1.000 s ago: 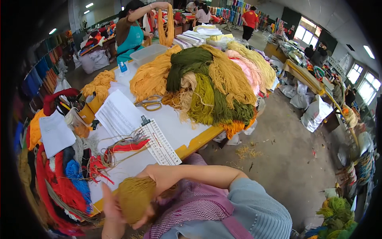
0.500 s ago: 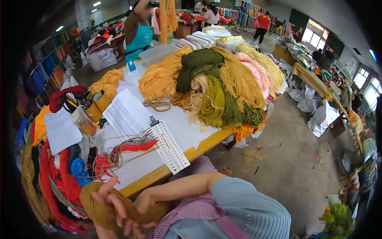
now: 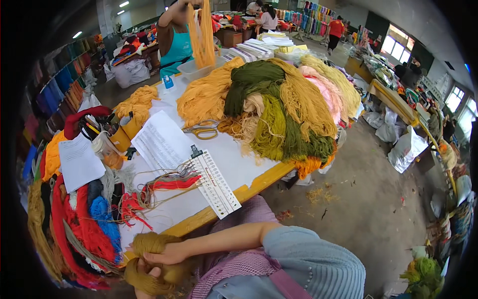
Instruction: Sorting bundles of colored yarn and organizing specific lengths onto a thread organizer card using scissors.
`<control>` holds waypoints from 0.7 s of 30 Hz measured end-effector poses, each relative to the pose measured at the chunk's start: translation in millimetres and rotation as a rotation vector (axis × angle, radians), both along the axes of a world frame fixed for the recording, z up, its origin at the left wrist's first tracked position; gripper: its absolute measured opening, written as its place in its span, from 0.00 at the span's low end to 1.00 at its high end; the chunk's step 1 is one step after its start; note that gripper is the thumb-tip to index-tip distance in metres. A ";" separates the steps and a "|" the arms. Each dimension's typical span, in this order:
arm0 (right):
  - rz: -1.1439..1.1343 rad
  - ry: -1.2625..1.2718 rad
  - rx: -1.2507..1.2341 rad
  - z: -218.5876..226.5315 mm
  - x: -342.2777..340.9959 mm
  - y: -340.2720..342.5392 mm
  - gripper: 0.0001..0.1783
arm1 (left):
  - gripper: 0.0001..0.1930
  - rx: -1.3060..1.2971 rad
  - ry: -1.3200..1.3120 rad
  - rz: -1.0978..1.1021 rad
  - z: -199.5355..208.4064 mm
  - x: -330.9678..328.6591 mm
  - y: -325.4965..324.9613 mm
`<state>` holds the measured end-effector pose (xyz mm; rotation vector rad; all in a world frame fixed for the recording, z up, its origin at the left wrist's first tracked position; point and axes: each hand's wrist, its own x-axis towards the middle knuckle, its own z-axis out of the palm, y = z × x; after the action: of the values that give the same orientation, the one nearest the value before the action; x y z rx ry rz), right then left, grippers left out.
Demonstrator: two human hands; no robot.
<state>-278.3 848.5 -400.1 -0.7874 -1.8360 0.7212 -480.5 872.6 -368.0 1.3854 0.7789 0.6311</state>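
Left hand [image 3: 150,272], splayed earlier, now curls into the olive-gold looped yarn skein [image 3: 153,241] beside the yellow-edged white table [image 3: 219,212], right hand [image 3: 172,253] gripping too; probably light, soft, snag-prone, best held around its thick bundle.

Left head-worn fisheye camera: above and just outside the near edge of the surface [image 3: 251,190], facing forward and downward.

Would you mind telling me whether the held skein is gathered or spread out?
Gathered: the olive-brown skein is bunched thickly in the right hand.
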 end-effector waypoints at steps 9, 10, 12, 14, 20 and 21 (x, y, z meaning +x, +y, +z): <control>-0.345 0.286 -0.344 30.9 -18.6 -31.9 0.38 | 0.18 0.211 -0.283 0.329 -26.7 31.9 69.0; -0.399 0.232 -0.360 36.9 -8.9 -30.4 0.36 | 0.16 1.045 0.250 0.362 -11.5 45.5 50.2; -0.422 0.189 -0.337 41.8 6.0 -29.1 0.29 | 0.15 1.225 0.415 0.252 20.1 63.1 32.8; -0.540 0.152 -0.306 31.6 16.9 -17.8 0.26 | 0.13 1.463 0.688 0.190 27.5 75.0 18.9; -0.477 0.214 -0.380 8.3 38.3 1.6 0.23 | 0.12 0.795 0.398 0.072 66.0 69.0 -9.4; -0.228 0.385 -0.404 20.3 43.0 -7.5 0.25 | 0.19 0.581 0.228 0.041 66.6 65.6 -6.3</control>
<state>-235.3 841.0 -379.8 -1.0177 -1.2479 1.0296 -414.9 866.3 -301.4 2.0028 0.8414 0.7768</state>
